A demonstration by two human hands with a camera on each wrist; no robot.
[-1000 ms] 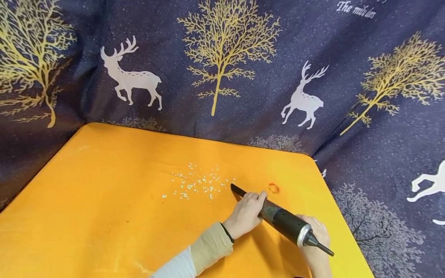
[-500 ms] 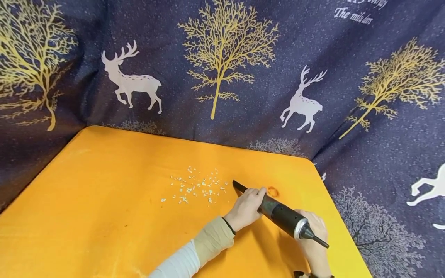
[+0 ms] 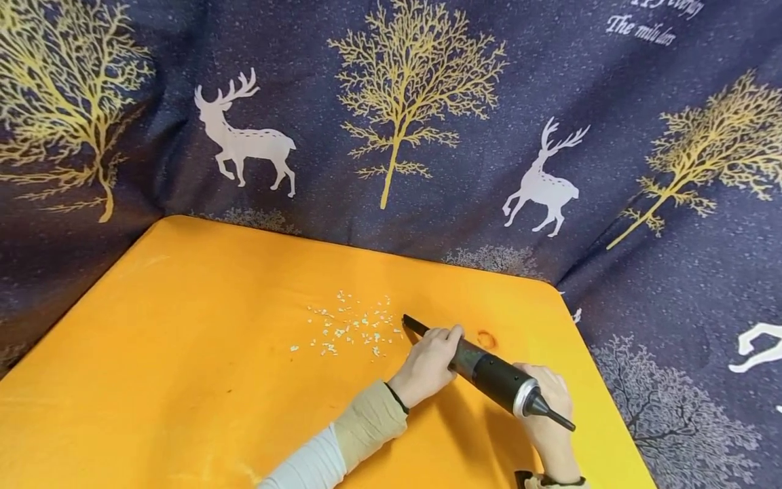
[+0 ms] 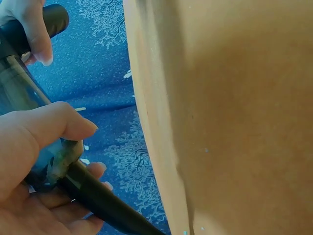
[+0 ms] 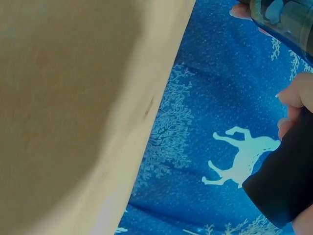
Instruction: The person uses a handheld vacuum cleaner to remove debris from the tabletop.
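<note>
In the head view my two hands hold a black handheld vacuum cleaner [image 3: 497, 382] with a silver ring and a thin rear tip. My left hand [image 3: 425, 367] grips its front part, just behind the slim flat nozzle [image 3: 415, 326]; the left wrist view shows thumb and fingers on either side of the clear front section [image 4: 22, 90]. Partly hidden behind the body, my right hand [image 3: 550, 401] holds the handle [image 5: 281, 176], seen in the right wrist view. Small white scraps [image 3: 339, 332] lie scattered on the orange table, left of the nozzle's tip, which is close to the nearest bits.
The orange tabletop [image 3: 183, 353] reaches a dark cloth [image 3: 342, 170] printed with deer and trees, at the back and both sides. A reddish ring mark [image 3: 487, 339] sits right of the nozzle. The table's right edge runs near my right hand.
The nozzle's tip has shifted slightly left toward the scraps. A few bits seen beside the tip one second ago no longer show. Both hands keep their hold, and the head view has moved a little.
</note>
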